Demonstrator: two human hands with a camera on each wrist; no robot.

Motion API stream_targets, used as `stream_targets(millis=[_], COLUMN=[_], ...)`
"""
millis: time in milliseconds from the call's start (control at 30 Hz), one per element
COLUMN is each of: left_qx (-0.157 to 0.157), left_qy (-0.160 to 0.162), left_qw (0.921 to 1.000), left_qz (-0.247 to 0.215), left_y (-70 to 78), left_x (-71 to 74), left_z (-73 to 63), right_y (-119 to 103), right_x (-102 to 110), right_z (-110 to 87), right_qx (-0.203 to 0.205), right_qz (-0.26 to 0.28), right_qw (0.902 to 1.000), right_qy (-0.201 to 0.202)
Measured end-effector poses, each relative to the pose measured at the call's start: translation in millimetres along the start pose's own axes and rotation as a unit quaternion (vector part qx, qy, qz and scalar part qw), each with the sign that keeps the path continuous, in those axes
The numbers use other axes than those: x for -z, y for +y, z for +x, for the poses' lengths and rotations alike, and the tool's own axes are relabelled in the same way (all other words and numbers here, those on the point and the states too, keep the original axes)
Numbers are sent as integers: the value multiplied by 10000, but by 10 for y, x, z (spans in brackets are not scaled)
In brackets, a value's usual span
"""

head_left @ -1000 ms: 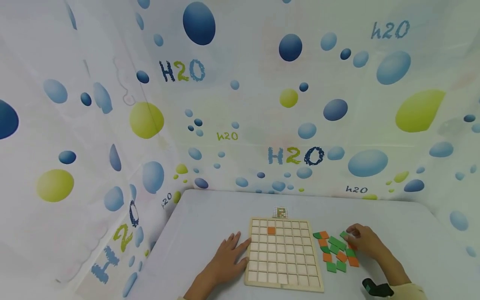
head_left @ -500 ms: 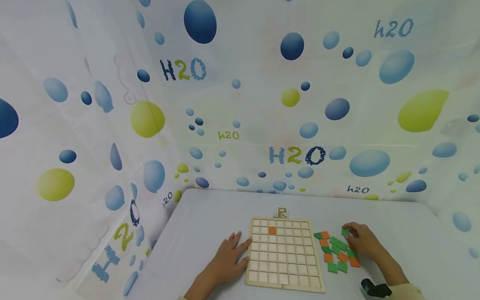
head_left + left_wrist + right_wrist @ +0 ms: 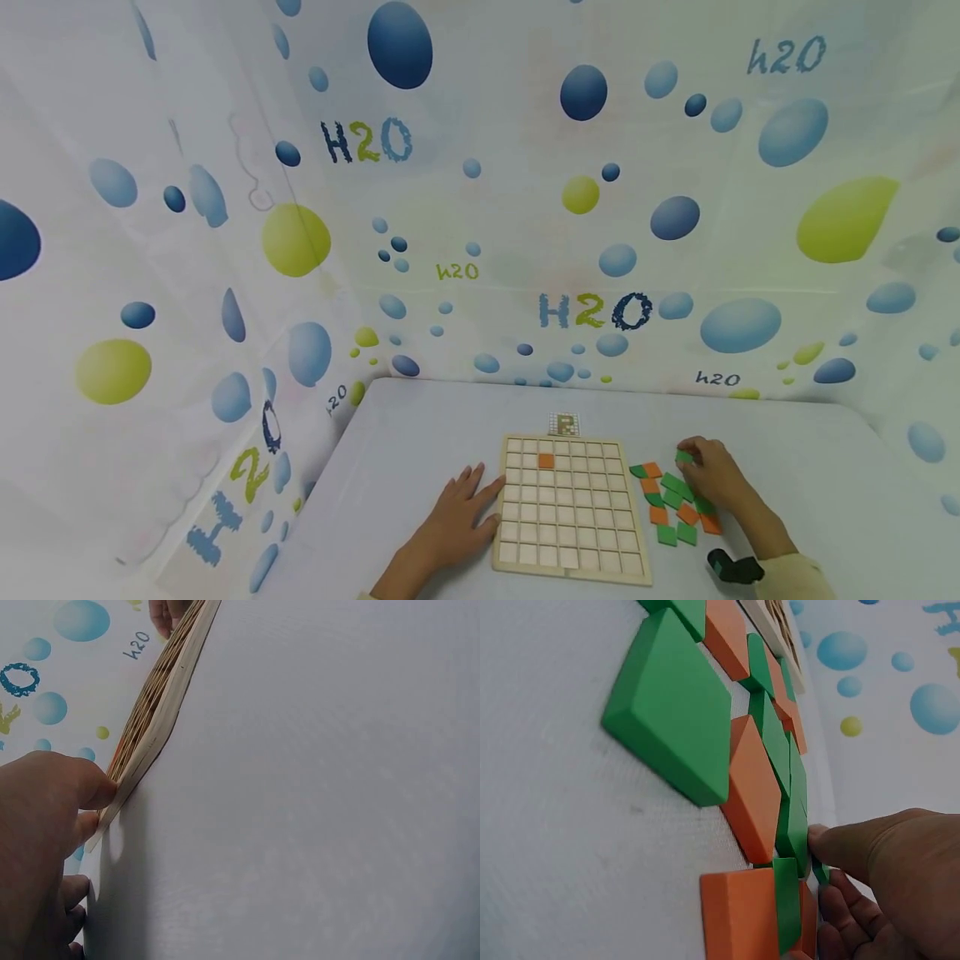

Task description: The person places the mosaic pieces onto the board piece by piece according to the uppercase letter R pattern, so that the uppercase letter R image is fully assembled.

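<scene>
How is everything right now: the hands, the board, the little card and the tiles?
Board: lying flat, one square filled by an orange tile, the others bare.
Left hand: fingers spread, touching the board's left edge.
Right hand: pinching a green tile.
Other tiles: lying loose on the table, right of the board.
Card: by the board's far edge, pattern showing.

1. We see plain green tiles (image 3: 679,709) and plain orange tiles (image 3: 751,791).
2. We see a pale wooden board (image 3: 564,494) with a gridded pattern.
3. We see white walls (image 3: 495,208) spotted blue and lime, lettered H2O.
</scene>
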State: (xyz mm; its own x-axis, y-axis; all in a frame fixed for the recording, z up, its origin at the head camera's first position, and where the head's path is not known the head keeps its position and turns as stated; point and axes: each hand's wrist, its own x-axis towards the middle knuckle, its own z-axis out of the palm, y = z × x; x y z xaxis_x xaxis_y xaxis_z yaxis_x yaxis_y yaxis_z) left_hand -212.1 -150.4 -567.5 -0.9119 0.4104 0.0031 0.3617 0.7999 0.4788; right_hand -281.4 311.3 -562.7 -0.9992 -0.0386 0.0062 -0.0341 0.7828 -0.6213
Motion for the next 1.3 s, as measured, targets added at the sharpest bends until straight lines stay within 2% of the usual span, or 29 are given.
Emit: stream_targets(millis=[200, 367, 633, 900, 1100, 1300], left_qx=[23, 30, 73, 73, 83, 77], left_qy=[0, 22, -124, -104, -90, -111], left_qw=[10000, 10000, 9999, 9999, 9999, 9999], left_qz=[23, 58, 34, 87, 88, 62], left_y=[-1, -13, -27, -19, -17, -39], left_x=[-5, -5, -27, -19, -15, -29], left_z=[0, 1, 13, 10, 9, 17], right_y=[2, -9, -72, -170, -221, -365], right_x=[-6, -30, -126, -160, -225, -339], right_z=[0, 29, 92, 152, 180, 192], right_qx=[-74, 139, 298, 294, 577, 888], right_qz=[-36, -19, -83, -43, 92, 270], right_qw=[10000, 9999, 9992, 9995, 9982, 9957], right_qy=[26, 68, 242, 107, 115, 20])
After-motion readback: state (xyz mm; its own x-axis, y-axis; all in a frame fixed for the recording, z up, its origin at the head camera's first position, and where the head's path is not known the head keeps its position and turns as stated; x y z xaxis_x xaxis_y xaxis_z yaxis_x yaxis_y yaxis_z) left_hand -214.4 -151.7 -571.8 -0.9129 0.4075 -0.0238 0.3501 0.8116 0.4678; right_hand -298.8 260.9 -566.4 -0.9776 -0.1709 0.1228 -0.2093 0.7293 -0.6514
